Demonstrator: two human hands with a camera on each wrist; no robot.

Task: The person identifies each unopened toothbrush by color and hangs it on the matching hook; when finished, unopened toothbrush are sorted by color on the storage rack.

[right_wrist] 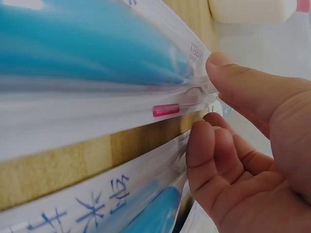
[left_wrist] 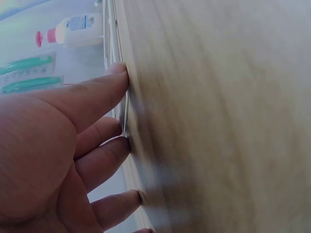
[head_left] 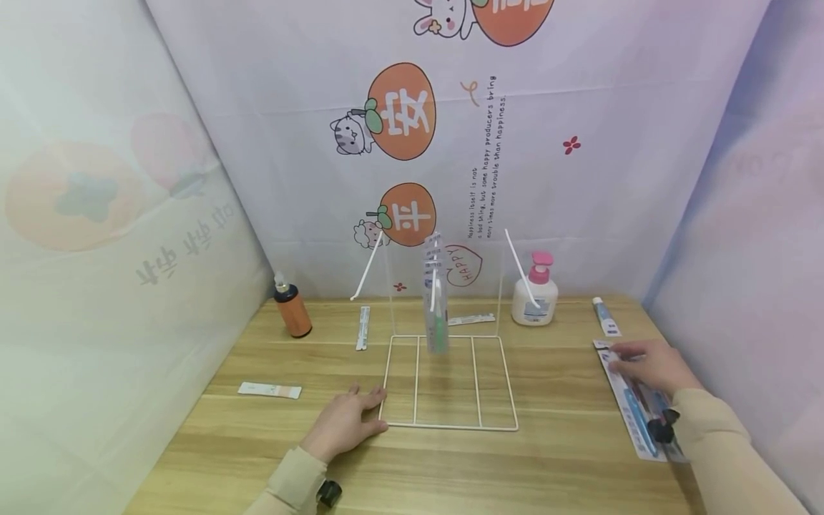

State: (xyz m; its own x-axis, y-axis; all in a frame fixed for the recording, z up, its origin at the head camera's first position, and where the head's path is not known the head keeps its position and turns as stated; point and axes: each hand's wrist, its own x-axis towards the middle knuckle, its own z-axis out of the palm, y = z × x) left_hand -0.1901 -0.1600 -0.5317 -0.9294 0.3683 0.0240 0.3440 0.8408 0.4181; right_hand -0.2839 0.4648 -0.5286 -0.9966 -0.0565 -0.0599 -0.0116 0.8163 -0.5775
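At the front left corner of a white wire rack (head_left: 450, 427), my left hand (head_left: 344, 422) rests with fingers spread, its thumb and fingertips at the base wires. In the left wrist view the fingertips (left_wrist: 119, 73) press down right beside the wire. Toothbrush packs (head_left: 436, 307) with green handles hang from the rack's middle hook. On the right, my right hand (head_left: 653, 365) pinches the far end of a packaged toothbrush (head_left: 634, 418) with a blue handle. Seen from the right wrist, the thumb lies over the clear pack's end (right_wrist: 194, 63), and a second blue toothbrush pack (right_wrist: 150, 206) lies alongside.
An orange-labelled bottle (head_left: 292, 311) stands at the back left. Behind the rack's right side is a white pump bottle (head_left: 536, 297) with a pink top; a small tube (head_left: 605, 317) lies farther right. Thin sachets (head_left: 269, 390) lie on the wooden table (head_left: 489, 472). Cloth walls enclose it.
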